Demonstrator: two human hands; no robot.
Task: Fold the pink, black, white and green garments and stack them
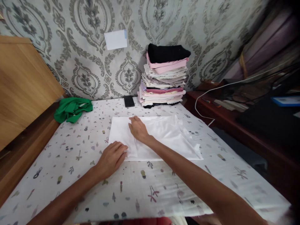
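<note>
White cloth [162,129], right edge seemingly rumpled, sheet [134,190] around

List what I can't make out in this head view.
Head view:
White cloth: underside hidden by its top layer.
Patches beneath left hand and right hand: covered by them.
Green cloth: white mark too small to read.
Folded clothes: lower ones' tops hidden by those above.
Wooden cabinet: cut off by left edge.
</note>
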